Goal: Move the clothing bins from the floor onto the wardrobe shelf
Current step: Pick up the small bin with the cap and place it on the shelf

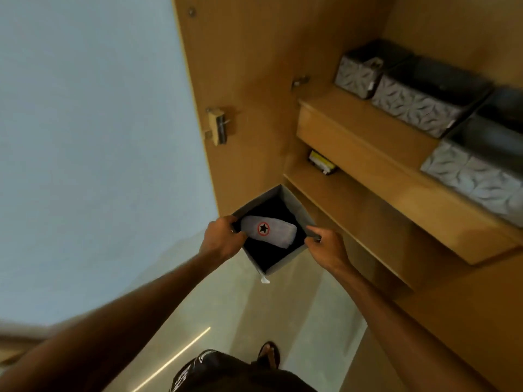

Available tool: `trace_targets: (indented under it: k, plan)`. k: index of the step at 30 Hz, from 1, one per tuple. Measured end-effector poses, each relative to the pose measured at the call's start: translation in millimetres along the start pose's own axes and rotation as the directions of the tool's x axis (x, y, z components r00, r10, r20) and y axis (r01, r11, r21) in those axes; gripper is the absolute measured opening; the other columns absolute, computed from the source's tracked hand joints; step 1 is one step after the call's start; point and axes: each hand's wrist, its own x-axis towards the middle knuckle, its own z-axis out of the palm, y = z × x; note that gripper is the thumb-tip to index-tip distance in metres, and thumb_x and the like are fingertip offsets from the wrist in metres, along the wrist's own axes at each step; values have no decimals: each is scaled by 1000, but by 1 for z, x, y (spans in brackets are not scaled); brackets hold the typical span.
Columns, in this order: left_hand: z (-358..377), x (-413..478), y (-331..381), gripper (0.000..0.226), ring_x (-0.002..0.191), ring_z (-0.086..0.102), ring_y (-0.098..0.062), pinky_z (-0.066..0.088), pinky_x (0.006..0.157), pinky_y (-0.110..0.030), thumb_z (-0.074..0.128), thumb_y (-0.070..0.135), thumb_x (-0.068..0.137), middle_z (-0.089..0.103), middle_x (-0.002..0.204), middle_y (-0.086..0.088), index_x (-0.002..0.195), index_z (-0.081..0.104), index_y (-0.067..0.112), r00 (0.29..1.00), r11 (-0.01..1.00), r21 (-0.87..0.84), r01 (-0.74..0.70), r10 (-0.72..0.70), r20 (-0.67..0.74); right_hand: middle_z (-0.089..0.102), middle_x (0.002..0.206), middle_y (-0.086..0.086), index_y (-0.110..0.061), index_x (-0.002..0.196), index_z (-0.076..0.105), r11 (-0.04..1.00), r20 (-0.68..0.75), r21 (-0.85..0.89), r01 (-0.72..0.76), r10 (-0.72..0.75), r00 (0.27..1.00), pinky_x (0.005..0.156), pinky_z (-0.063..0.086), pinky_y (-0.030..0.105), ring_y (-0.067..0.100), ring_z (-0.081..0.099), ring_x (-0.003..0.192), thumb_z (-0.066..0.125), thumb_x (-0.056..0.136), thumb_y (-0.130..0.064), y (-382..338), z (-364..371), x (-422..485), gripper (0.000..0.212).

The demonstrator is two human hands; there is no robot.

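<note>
Both hands on one grey fabric bin (294, 202), held between them in front of the wardrobe's lower shelves. Left hand (222, 239) clamps the bin's left rim, fingers curled over the edge into the bin. Right hand (328, 247) pinches the right rim, thumb on top. Hands sit on opposite sides, bin square between them, open top facing the camera. Can't tell whether the bin's base touches the floor (283, 321); it sits just below the lowest shelf edge.

Inside the bin: dark clothing with a folded pale garment (271, 232) on top, bearing a black star in a red ring.

Three more grey patterned bins already stand in a row on the upper wardrobe shelf (368, 142): far bin (356, 76), middle bin (416, 108), near bin (475, 179), each touching its neighbour. The shelf below holds a small yellow and black item (321, 162), too blurred to identify. Open wardrobe door (240, 66) stands left of the held bin.
</note>
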Motion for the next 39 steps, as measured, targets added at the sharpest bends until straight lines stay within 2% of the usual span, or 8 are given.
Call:
trace_targets:
  k: [5, 7, 11, 14, 17, 24, 32, 39]
  plan:
    - [-8, 90, 79, 32, 69, 59, -11, 43, 55, -21, 64, 23, 79, 66, 85, 1, 110, 69, 17, 994, 994, -35, -103, 102, -23, 63, 69, 6, -15, 132, 59, 997, -130, 65, 52, -43, 991, 54, 39, 31, 19, 51, 53, 55, 92, -17, -25, -62, 81, 40]
    - [-11, 128, 107, 32, 62, 58, -5, 42, 47, -17, 64, 21, 81, 66, 80, 2, 111, 68, 12, 988, 985, -71, -156, 155, -21, 70, 82, 15, -16, 132, 59, 994, -181, 64, 87, -74, 981, 55, 46, 33, 29, 60, 62, 55, 93, -18, -38, -83, 111, 39]
    - [-15, 208, 157, 39, 59, 63, -9, 51, 48, -25, 65, 24, 82, 65, 70, 5, 120, 64, 15, 973, 969, -91, -230, 231, 4, 71, 98, 7, -17, 132, 59, 991, -289, 66, 115, -91, 953, 48, 41, 15, 10, 56, 56, 54, 95, -18, -56, -119, 177, 38]
    - [-15, 260, 194, 39, 56, 58, -5, 41, 45, -18, 65, 24, 84, 61, 67, 7, 122, 64, 15, 953, 951, -69, -302, 303, 16, 68, 121, 9, -17, 129, 61, 988, -356, 114, 107, -60, 933, 73, 52, 24, 11, 62, 81, 54, 93, -18, -66, -142, 222, 37]
    - [-10, 306, 230, 35, 57, 54, -1, 38, 44, -14, 65, 23, 83, 60, 68, 7, 117, 66, 13, 935, 935, -64, -348, 351, 50, 67, 122, 7, -16, 126, 63, 985, -416, 162, 66, 7, 909, 88, 51, 28, 20, 64, 104, 55, 92, -17, -74, -163, 258, 35]
    - [22, 399, 300, 25, 69, 63, -11, 55, 60, -24, 68, 24, 78, 67, 77, -1, 98, 72, 11, 899, 910, -49, -411, 413, 147, 73, 107, 4, -20, 118, 69, 973, -535, 229, -13, 137, 834, 89, 54, 35, 19, 67, 96, 52, 87, -23, -73, -217, 330, 35]
    - [58, 463, 349, 20, 78, 64, -24, 52, 65, -31, 64, 28, 78, 67, 81, -6, 93, 71, 16, 916, 928, 5, -373, 368, 158, 73, 90, 15, -8, 105, 71, 955, -483, 296, -12, 160, 861, 84, 55, 53, 32, 68, 87, 52, 82, -29, -57, -262, 416, 36]
    - [87, 479, 340, 44, 110, 61, -26, 52, 93, -41, 58, 32, 94, 61, 127, -13, 133, 54, 11, 871, 904, -58, -423, 423, 251, 57, 131, 5, -9, 138, 51, 948, -200, 313, 64, 0, 980, 93, 48, 28, 20, 56, 121, 77, 80, -18, -52, -272, 446, 64]
